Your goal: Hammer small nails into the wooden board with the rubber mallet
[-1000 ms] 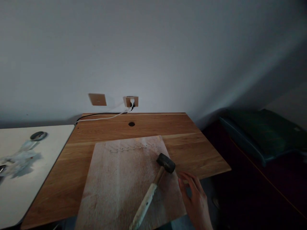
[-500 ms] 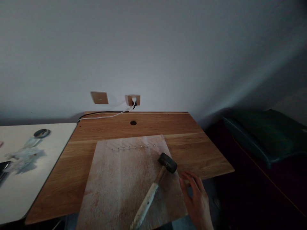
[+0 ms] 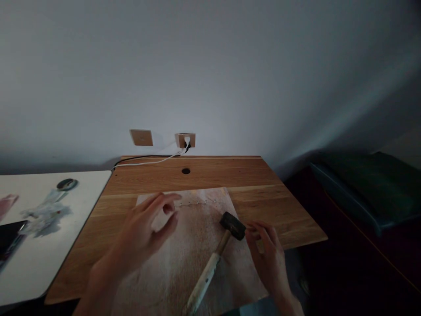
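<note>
A mallet (image 3: pixel 205 278) with a dark head and a worn white handle lies slantwise on a wooden board (image 3: pixel 184 245). Along the board's far part runs a row of several small nails (image 3: pixel 197 202), partly covered by my left hand. My left hand (image 3: pixel 141 235) hovers over the board's left side, thumb and fingers curved but apart, with nothing seen between them. Beside the mallet head, at the board's right edge, is my right hand (image 3: pixel 269 256). Its thumb and fingertips come together in a pinch; anything held there is too small to make out.
The board rests on a wooden desk (image 3: pixel 276 206) against the wall. At left, a white table (image 3: pixel 88 197) carries a tape roll (image 3: pixel 67 184), crumpled plastic (image 3: pixel 48 217) and a dark device (image 3: pixel 11 235). White and black cables run to a wall socket (image 3: pixel 186 140). A dark green cushion (image 3: pixel 368 184) lies right.
My left hand has come into view over the board's left side. My right hand's thumb and fingertips have drawn closer together near the mallet head. The view has shifted slightly; the mallet stays put.
</note>
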{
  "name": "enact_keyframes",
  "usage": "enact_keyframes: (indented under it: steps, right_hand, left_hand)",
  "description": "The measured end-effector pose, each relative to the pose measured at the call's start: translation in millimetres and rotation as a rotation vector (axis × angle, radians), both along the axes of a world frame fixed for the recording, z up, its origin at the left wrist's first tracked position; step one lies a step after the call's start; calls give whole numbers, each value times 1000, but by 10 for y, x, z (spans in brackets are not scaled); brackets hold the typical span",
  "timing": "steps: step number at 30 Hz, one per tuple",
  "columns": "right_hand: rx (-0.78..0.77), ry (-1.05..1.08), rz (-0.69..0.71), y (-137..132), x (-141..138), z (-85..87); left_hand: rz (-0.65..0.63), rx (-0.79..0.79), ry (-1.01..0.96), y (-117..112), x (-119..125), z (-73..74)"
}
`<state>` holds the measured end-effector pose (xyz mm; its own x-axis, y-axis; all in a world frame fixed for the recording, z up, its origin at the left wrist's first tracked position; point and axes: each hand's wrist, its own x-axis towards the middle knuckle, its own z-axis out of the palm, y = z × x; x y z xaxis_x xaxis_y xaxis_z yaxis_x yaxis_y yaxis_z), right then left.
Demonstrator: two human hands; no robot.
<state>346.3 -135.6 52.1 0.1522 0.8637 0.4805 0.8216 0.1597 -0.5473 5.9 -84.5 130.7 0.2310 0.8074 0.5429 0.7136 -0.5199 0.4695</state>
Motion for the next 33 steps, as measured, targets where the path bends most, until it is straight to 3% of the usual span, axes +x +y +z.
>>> enact_keyframes:
  steps: [4, 6, 8, 12, 17, 22, 28, 33]
  right_hand:
    - [-58, -105, 133, 435, -122, 202]
    - [-140, -206, 205, 675, -202, 264]
    - [-241, -298, 223, 894, -294, 312]
    - [-411, -458, 230, 1176, -475, 398]
    - [-509, -618, 226, 1285, -599, 421]
    - [-545, -656, 207, 1348, -634, 352]
    - [-555, -683, 159, 1377, -674, 348]
    - [-576, -686, 152, 1392, -691, 372]
  left_hand:
    - [79, -134, 288, 589, -198, -527]
    - [80, -220, 349, 682, -301, -714]
    - [63, -302, 387, 690, -349, -798]
    - [45, -393, 399, 665, -317, -789]
    - [57, -402, 412, 698, -317, -817]
    - [48, -406, 417, 717, -379, -843]
    - [56, -477, 423, 717, -368, -726]
    - [58, -448, 414, 748, -372, -646]
